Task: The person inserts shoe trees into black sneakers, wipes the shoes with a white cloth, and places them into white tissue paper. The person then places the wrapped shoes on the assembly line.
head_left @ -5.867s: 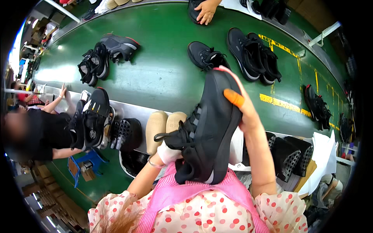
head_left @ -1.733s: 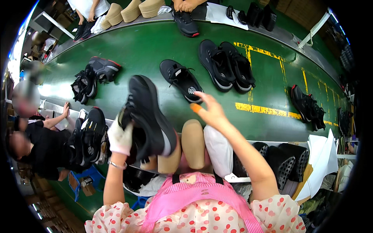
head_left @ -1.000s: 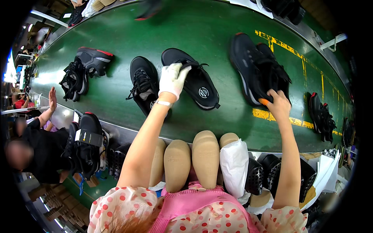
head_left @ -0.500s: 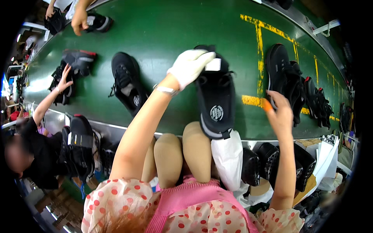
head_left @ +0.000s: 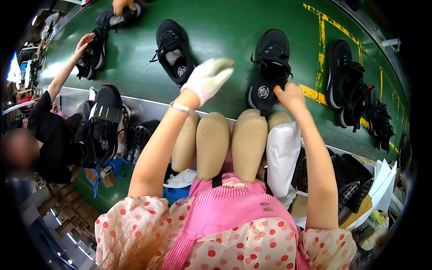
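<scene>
A black lace-up shoe (head_left: 272, 56) lies on the green work surface in front of me, toe pointing away, a round white print on its insole. My right hand (head_left: 291, 98), an orange cover on its thumb, is closed at the right side of this shoe's heel opening; its fingertips are partly hidden. My left hand (head_left: 208, 82), in a white glove, is over the surface to the left, fingers stretched out and holding nothing. Just beyond the glove rests another black shoe (head_left: 172, 49), also toe away.
Several black shoes (head_left: 344, 78) stand by yellow lines on the right. Beige rounded forms (head_left: 212, 144) and a white-wrapped one (head_left: 282, 155) line the near edge. At left, a co-worker's hand (head_left: 84, 45) touches shoes; another person's hand (head_left: 123, 6) is at a far shoe.
My left hand has let go of the shoe's upper and moved off left. The shoe now lies flatter and farther away. My right hand has come in from the right to its heel.
</scene>
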`<control>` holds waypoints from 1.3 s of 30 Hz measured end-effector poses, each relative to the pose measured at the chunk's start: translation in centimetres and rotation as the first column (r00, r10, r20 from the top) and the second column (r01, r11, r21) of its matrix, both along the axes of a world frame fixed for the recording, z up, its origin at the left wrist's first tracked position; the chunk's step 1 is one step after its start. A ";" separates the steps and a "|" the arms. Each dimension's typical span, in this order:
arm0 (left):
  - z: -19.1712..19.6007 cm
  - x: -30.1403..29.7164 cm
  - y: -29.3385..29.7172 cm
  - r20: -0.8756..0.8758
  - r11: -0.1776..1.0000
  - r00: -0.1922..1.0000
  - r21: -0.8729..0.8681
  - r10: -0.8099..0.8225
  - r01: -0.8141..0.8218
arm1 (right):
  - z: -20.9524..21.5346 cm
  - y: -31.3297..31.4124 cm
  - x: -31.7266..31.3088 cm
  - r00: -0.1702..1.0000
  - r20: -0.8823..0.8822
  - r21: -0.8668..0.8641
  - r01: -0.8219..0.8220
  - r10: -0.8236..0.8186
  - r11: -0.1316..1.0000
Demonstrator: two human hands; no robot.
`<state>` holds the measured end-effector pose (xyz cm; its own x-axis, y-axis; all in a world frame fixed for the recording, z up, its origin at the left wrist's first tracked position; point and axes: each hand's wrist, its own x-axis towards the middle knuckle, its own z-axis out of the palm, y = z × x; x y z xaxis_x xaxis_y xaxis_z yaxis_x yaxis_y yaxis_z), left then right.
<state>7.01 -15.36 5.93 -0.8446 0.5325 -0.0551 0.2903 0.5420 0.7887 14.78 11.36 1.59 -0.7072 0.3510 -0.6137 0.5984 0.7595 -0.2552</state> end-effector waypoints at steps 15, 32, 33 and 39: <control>-0.7 11.3 -8.3 0.348 0.983 0.936 -0.183 0.062 0.002 | 3.6 -18.7 10.8 0.748 -0.601 -0.096 -0.416 0.281 0.904; -1.1 11.5 -9.4 0.315 0.961 0.923 -0.092 -0.221 0.261 | 5.9 -19.2 10.9 0.778 -0.619 -0.260 -0.330 0.106 0.908; -1.0 11.7 -9.3 0.267 0.965 0.936 -0.064 -0.227 0.253 | 5.8 -18.6 11.1 0.761 -0.642 -0.272 -0.340 0.094 0.900; 0.9 8.9 -8.5 0.600 0.966 0.783 -0.063 -0.163 0.250 | 6.7 -18.2 11.3 0.740 -0.663 -0.253 -0.370 0.119 0.894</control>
<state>15.93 -23.89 6.83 -0.4969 0.6416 -0.5843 -0.0862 0.6335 0.7689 26.13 -6.87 8.27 -0.9980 -0.0356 -0.0529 0.0180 0.6394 -0.7686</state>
